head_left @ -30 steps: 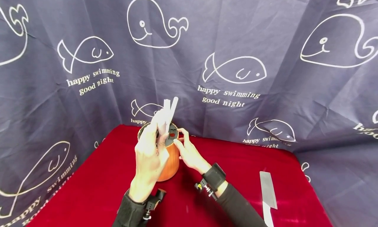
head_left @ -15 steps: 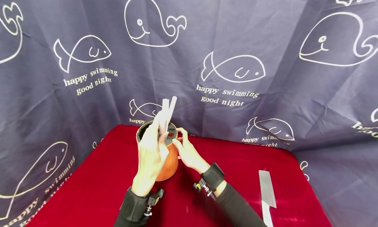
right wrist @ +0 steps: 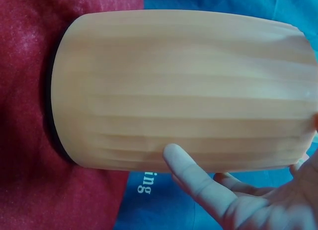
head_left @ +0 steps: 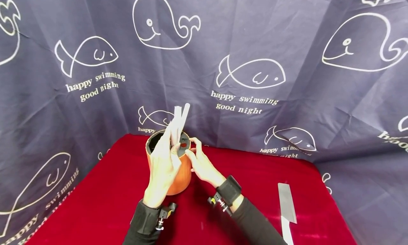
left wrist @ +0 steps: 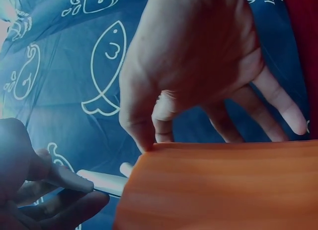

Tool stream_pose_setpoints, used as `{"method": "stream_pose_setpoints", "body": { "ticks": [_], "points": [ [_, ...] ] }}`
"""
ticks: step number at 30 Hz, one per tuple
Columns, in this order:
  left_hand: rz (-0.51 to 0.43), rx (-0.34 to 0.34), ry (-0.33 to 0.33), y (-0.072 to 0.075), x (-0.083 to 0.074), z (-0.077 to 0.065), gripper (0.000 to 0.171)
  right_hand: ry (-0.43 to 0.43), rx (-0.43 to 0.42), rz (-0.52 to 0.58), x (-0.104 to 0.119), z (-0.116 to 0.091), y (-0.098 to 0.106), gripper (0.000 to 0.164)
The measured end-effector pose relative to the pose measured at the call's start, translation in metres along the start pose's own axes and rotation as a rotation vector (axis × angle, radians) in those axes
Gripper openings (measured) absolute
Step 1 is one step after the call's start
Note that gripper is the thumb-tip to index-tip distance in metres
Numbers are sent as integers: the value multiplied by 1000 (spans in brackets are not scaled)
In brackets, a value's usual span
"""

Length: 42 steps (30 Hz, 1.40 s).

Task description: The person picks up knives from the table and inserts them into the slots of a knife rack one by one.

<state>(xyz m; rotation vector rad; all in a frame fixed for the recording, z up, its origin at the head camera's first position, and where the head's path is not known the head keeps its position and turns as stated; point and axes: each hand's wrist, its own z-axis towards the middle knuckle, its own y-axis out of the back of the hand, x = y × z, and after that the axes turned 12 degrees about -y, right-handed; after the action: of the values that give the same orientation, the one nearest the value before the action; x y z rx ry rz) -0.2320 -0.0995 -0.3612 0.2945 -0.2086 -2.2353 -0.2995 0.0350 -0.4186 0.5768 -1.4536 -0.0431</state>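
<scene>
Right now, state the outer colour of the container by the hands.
The container is orange, best seen in the head view; the right wrist view looks paler.

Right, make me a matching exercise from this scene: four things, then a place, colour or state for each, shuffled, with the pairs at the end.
Things:
1. cleaver
2. left hand
3. tablecloth
4. right hand

Descriptions:
A. red
B. pinching the rim of the orange holder
C. lying flat, apart from both hands
D. gripping at the white handles

Pairs: 1-C, 2-D, 3-A, 4-B
</scene>
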Motion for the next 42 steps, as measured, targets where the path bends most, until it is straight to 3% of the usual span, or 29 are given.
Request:
{"method": "stream_pose_setpoints", "body": {
  "ticks": [14, 25, 32, 42],
  "points": [
    [6, 54, 61, -8, 7, -11, 61, 1, -1, -23, 1, -1, 0, 46],
    [-1, 47, 67, -10, 11, -13, 62, 14, -14, -37, 2, -1, 1, 46],
    [-1, 85, 110, -10, 11, -16, 64, 12, -6, -25, 2, -3, 0, 46],
    [2, 97, 114, -14, 15, -16, 57, 13, -6, -30, 1, -1, 1, 46]
  ]
}}
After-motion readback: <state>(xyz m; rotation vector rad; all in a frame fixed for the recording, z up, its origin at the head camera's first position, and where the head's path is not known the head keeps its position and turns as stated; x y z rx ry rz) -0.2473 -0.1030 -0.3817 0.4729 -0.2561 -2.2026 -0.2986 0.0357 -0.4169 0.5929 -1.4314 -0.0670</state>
